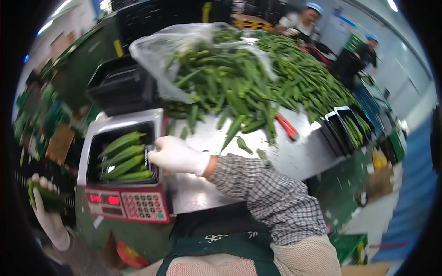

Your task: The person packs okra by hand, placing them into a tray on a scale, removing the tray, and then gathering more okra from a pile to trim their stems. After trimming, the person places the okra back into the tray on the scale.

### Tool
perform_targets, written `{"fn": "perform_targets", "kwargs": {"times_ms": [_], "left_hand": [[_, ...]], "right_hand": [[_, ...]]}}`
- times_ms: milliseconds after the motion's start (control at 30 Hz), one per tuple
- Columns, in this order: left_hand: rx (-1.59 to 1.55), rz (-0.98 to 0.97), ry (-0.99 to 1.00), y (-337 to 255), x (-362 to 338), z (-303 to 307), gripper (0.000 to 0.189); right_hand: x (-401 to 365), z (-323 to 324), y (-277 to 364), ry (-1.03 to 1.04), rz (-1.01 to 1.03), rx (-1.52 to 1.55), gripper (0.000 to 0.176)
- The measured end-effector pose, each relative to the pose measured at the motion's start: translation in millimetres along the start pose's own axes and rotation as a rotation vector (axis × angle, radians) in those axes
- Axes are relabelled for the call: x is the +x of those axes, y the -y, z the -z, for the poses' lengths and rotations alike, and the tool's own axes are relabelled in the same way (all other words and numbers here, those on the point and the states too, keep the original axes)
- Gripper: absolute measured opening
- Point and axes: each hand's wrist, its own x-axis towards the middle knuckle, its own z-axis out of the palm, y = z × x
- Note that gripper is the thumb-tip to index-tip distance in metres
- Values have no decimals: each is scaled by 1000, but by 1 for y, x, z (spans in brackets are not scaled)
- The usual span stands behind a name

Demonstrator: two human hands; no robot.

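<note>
A black plastic tray (154, 174) with several okra pods (124, 156) lies on the platform of a red-and-white digital scale (126, 205). My right hand (177, 154), in a white glove, is closed at the tray's right rim, fingertips bent over the edge. Off to the left of the scale, my gloved left hand (44, 202) is wrapped round some okra (54, 201); the exact number cannot be made out. The scale's red digits are lit but blurred.
A large okra heap (294, 73) covers the metal table (304, 154), partly in a clear plastic bag (161, 50). Empty black trays (119, 83) stand behind the scale. Red-handled cutters (287, 126) lie mid-table; filled trays (350, 129) sit right. Two people (301, 23) work beyond.
</note>
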Motion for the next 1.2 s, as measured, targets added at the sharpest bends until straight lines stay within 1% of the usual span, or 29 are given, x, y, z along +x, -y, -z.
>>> {"fn": "perform_targets", "kwargs": {"times_ms": [33,100,167,200,233,300,367,433,467,500,567,600,700,733,833,867,900,933,967,1033,1067,1100,1133,1167,1200], "left_hand": [[7,-18,-46,6,-2,-21,34],[-16,8,17,11,-1,-48,33],[-53,14,121,15,3,-68,31],[-74,39,239,15,5,-72,33],[-90,43,275,18,7,-75,33],[-89,37,335,20,10,-88,34],[-104,49,330,27,15,-98,33],[-93,53,324,32,22,-114,33],[-90,60,286,36,25,-123,32],[-81,53,298,38,28,-131,32],[-62,39,324,42,36,-147,32],[-62,16,284,43,37,-157,31],[-21,-20,309,42,44,-178,31],[18,-41,314,43,46,-180,32],[60,-41,283,46,49,-177,32],[56,-38,256,45,51,-174,32],[50,-35,229,45,52,-170,32],[41,-32,199,46,53,-166,32],[38,-39,167,46,57,-162,32],[31,-49,106,48,71,-148,32],[5,-23,60,51,80,-140,33],[-57,-7,97,55,88,-134,32],[-117,7,134,61,94,-128,32],[-175,21,169,65,98,-124,32],[-154,24,109,64,93,-133,32]], "right_hand": [[-14,17,19,108,-215,224,32],[-25,30,-1,49,-216,355,28],[-59,54,-16,4,-242,403,27],[-78,63,-33,-86,-214,473,28],[-100,74,-48,-174,-189,540,29],[-159,107,-55,-376,-230,551,27],[-214,128,-74,-684,-335,552,22],[-271,148,-108,-927,-445,447,18],[-294,154,-111,-1011,-475,456,17],[-313,160,-113,-1095,-503,465,16],[-346,169,-137,-1242,-527,504,16],[-362,175,-152,-1266,-545,506,16],[-376,184,-166,-1326,-567,589,20],[-379,185,-174,-1335,-560,611,24],[-384,183,-177,-1393,-557,569,34],[-389,184,-176,-1395,-614,469,46],[-390,182,-179,-1497,-641,256,46],[-393,181,-184,-1520,-562,11,44],[-394,180,-187,-1526,-477,-236,42],[-353,175,-143,-1391,-410,-212,35],[-326,170,-126,-1238,-389,-271,34],[-295,163,-111,-1088,-366,-322,33],[-265,154,-100,-966,-231,-227,31],[-231,143,-87,-856,-105,-288,34],[-198,133,-73,-744,24,-334,37]]}}
